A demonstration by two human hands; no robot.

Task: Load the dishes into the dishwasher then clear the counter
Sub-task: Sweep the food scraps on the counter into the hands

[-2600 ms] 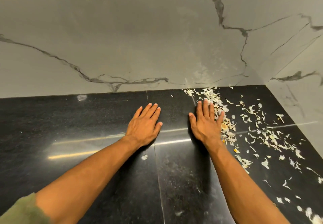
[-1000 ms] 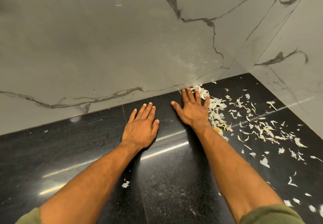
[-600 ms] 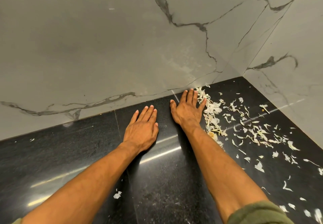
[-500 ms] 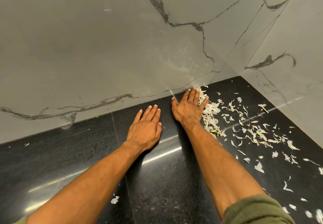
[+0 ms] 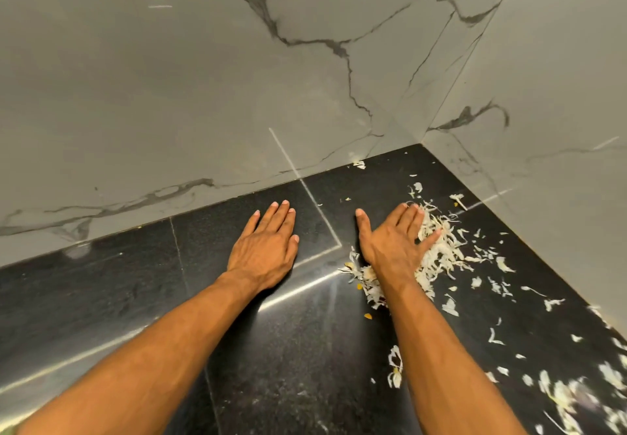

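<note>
Counter (image 5: pixel 288 350): scraps (image 5: pixel 437 258) under right hand (image 5: pixel 390 244)

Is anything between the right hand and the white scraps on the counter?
Nothing visible. The right hand lies flat on the scraps, fingers touching them; the left hand rests apart on the counter.

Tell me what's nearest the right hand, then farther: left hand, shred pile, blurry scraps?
1. Shred pile, touching the right hand on its right.
2. Left hand, to its left.
3. Blurry scraps, lower right of view.
</note>
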